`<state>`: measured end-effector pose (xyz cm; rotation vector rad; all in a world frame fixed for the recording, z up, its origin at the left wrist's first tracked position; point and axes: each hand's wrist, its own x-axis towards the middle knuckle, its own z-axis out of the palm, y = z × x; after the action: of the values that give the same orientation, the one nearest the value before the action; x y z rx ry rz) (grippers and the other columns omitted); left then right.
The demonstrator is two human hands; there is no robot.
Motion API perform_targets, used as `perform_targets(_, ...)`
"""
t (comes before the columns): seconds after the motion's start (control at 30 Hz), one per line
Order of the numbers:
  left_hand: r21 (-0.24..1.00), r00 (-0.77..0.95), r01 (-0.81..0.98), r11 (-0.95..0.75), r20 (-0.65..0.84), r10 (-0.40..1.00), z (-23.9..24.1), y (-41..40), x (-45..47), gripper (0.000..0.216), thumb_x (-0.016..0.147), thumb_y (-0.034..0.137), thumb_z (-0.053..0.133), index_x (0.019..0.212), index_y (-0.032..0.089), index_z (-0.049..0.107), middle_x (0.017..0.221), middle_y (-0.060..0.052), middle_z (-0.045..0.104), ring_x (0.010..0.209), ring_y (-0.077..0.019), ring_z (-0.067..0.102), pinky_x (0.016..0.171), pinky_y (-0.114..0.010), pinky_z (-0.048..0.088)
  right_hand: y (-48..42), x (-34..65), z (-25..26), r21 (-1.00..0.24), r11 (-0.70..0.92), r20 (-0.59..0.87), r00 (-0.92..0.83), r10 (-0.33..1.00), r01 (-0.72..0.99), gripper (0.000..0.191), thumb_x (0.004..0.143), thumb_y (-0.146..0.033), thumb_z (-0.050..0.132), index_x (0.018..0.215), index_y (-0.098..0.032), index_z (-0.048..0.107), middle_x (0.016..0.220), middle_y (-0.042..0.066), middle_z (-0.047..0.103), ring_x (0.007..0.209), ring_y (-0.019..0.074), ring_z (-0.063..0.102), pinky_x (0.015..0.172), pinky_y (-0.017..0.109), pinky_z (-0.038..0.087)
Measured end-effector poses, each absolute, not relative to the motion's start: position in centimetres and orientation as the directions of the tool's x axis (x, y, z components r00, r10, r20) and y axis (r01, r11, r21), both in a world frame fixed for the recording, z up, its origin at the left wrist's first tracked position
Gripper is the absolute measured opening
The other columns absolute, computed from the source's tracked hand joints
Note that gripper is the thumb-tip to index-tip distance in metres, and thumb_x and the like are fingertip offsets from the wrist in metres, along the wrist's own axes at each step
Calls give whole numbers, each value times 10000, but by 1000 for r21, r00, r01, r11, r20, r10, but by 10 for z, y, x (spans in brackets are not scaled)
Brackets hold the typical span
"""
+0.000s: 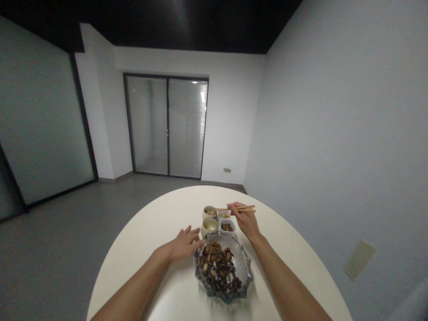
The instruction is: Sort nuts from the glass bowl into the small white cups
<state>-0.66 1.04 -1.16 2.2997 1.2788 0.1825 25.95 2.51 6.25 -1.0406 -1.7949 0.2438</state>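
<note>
My right hand (245, 219) is closed around a pair of wooden chopsticks (247, 208). Their tips reach left over a round cup (205, 215) with pale pieces in it. My left hand (184, 244) has its fingers spread, close by the left rim of a scalloped glass bowl (248, 267); whether it touches the rim I cannot tell. Dark and brown dried pieces, with some paler ones, lie in the bowl. Behind it stand a pale green cup (203, 230) and a square white dish (233, 228) of brown pieces. A second white dish (220, 218), holding pale pieces, is partly hidden beneath the chopsticks.
The round white table (150, 223) carries the dishes, its far edge just beyond them. To the right rises a grey-white wall (334, 111). Glass doors with blinds (167, 129) stand at the back of the room.
</note>
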Motion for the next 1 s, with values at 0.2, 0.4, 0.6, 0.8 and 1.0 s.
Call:
perform_targets(0.2, 485, 555, 757, -438, -123, 823, -13, 10, -6, 688, 994, 711, 195, 1325, 249, 582, 1606, -53, 217, 1472, -361, 41, 1155, -581, 26, 1, 275, 61, -672, 547, 641, 23, 767, 500, 430, 933, -528, 523, 713, -204, 699, 631, 19, 675, 652, 194, 647, 654, 280, 475)
perform_targets(0.4, 484, 552, 760, -433, -130, 824, -10, 7, -4, 675, 996, 707, 203, 1346, 258, 566, 1607, -47, 212, 1474, -353, 36, 1155, -577, 29, -42, 287, 41, -778, 512, 524, -72, 848, 363, 527, 894, -628, 520, 679, -186, 710, 533, 30, 644, 519, 169, 601, 516, 254, 464)
perform_targets(0.6, 484, 551, 761, -432, -130, 825, -10, 6, -2, 706, 992, 717, 193, 1384, 240, 536, 1607, -60, 211, 1474, -352, 29, 1156, -575, 32, -57, 280, 35, -800, 506, 459, -215, 862, 323, 529, 890, -622, 527, 669, -178, 713, 534, 26, 625, 493, 143, 576, 482, 231, 436)
perform_targets(0.8, 477, 549, 766, -430, -138, 824, -10, 7, -1, 727, 984, 728, 194, 1409, 230, 512, 1603, -79, 220, 1472, -362, 37, 1151, -585, 44, -58, 275, 32, -800, 516, 432, -302, 850, 307, 481, 890, -571, 559, 665, -173, 711, 547, 24, 617, 500, 139, 574, 481, 230, 442)
perform_targets(1.0, 479, 547, 764, -431, -129, 827, -8, 5, 0, 701, 987, 719, 200, 1413, 253, 504, 1602, -61, 226, 1473, -355, 45, 1154, -575, 43, -57, 276, 32, -820, 499, 420, -297, 858, 280, 419, 889, -507, 586, 671, -171, 708, 554, 20, 620, 503, 134, 577, 491, 227, 444)
